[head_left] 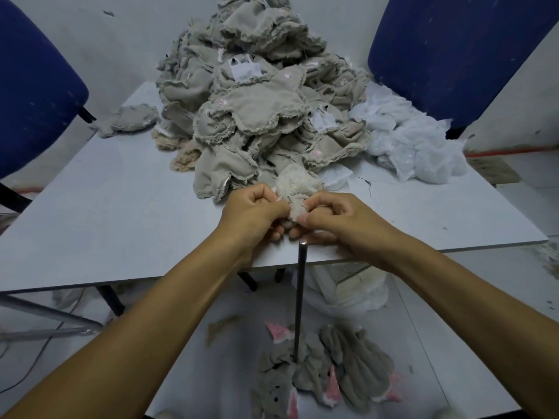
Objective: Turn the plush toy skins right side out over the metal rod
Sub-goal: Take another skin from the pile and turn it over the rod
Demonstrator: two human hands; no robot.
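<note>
Nearest the camera, a cluster of finished grey skins (pixel 326 373) with pink ear linings is seen on the floor round the foot of the metal rod (pixel 299 297); at least four can be counted, though the overlap hides the exact number. One rod is present, standing upright, its tip just below the hands at the desk (pixel 106 213) edge.

One small cream skin (pixel 295 189) is gripped by both hands: the left hand (pixel 254 211) is closed on its left edge, and the right hand (pixel 329 216) pinches its right edge between thumb and forefinger. The skin is held just above the rod tip, apparently being opened for fitting.

A slip is judged possible here: if the opening is not centred on the tip, the rod could be driven into a seam and the fabric torn, or the skin could slide off sideways.

Farther back, one large pile of unturned skins (pixel 260 110) is heaped on the desk, too tangled to count. One heap of clear plastic bags (pixel 408 140) lies to its right. Two blue chairs (pixel 453 49) are set behind.
</note>
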